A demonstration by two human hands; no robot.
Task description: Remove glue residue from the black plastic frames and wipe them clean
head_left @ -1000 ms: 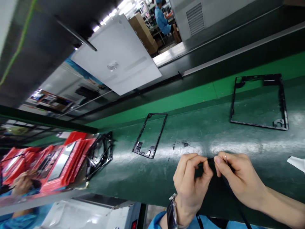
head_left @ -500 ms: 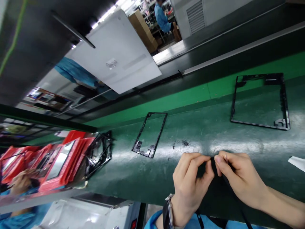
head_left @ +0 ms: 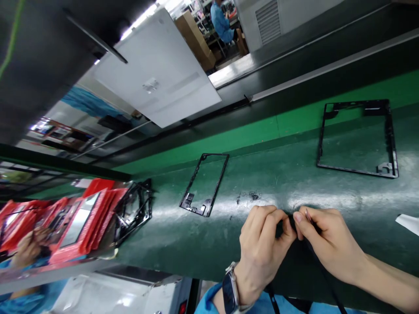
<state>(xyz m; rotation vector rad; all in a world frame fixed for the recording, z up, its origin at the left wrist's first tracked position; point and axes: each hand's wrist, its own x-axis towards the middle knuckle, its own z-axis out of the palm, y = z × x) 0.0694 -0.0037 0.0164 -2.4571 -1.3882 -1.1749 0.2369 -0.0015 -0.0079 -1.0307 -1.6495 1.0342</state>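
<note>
Low in the head view, my left hand [head_left: 263, 248], with a watch [head_left: 230, 290] on its wrist, is closed in a pinch. My right hand [head_left: 334, 246] pinches beside it, the fingertips of the two nearly touching. Something small and dark shows between them, too hidden to name. A thin shiny sliver [head_left: 307, 214] pokes out between my right thumb and fingers. Beyond the hands lie a narrow black frame [head_left: 218, 185], left of centre, and a larger black frame [head_left: 322, 141] at the right. Thin black scraps [head_left: 254, 196] are scattered near my left hand.
On the left, red padded sleeves [head_left: 98, 218] are stacked beside a heap of black frames [head_left: 149, 198]. A co-worker's hands [head_left: 29, 248] are among them. A white strip [head_left: 407, 223] lies at the right of the green table [head_left: 170, 244]. A white panel [head_left: 163, 69] slants above.
My left hand has tilted slightly and drawn a little closer to the right one. The right hand stays almost in place. The view has shifted slightly.
</note>
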